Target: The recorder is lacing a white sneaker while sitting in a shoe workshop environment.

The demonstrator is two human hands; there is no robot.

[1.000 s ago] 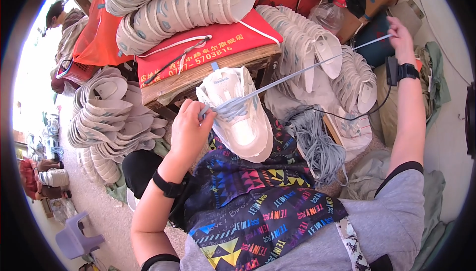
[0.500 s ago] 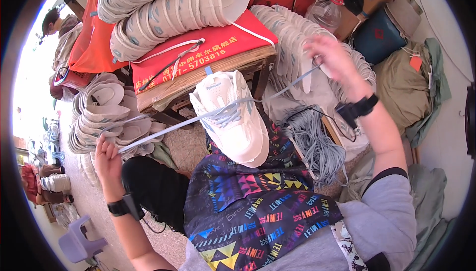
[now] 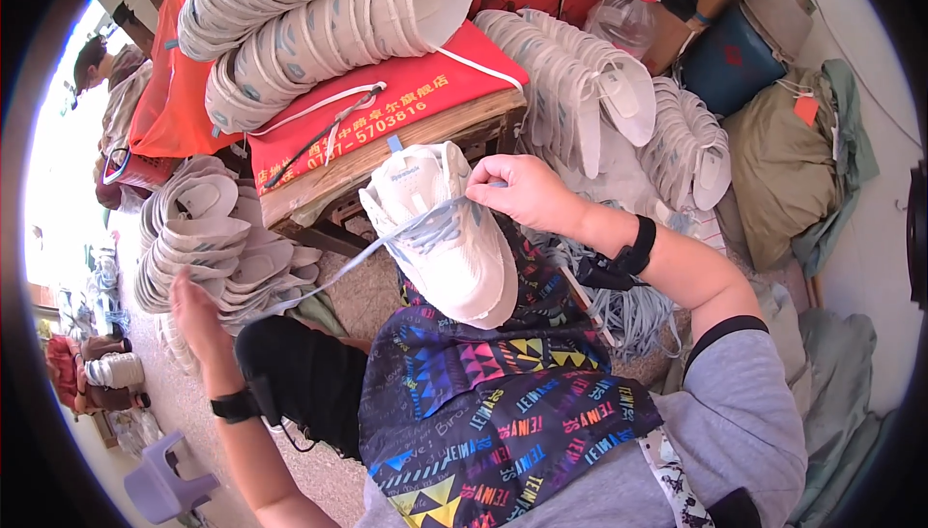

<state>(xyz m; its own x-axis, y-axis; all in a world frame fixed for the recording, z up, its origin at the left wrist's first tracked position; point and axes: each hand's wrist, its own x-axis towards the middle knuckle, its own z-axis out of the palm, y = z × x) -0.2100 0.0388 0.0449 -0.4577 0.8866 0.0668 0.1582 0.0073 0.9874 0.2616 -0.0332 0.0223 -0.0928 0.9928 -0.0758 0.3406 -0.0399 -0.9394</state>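
Observation:
A white sneaker [image 3: 472, 281] rests on my patterned apron [image 3: 503, 402], toe toward me and tongue toward the bench. Its grey-blue shoelace [image 3: 362, 255] is threaded through the upper eyelets, and one long end stretches left from the shoe. My right hand [image 3: 512, 194] pinches the lace at the shoe's right collar, thumb and fingers closed. Out to the left, near that long end, is my left hand [image 3: 201, 323]; its fingers are smeared by motion, so I cannot see whether they hold the lace.
A wooden bench [image 3: 387, 156] with a red bag carries nested shoe uppers [image 3: 338, 40]. More uppers lie left [image 3: 198, 238] and right [image 3: 565, 83]. A bundle of grey-blue laces [image 3: 628, 320] sits right of my lap. A purple stool [image 3: 169, 475] stands lower left.
My right hand came down and inward from the far right to the shoe's collar. The right-hand stretch of lace is no longer extended. My left hand shifted slightly left, and its lace slackened.

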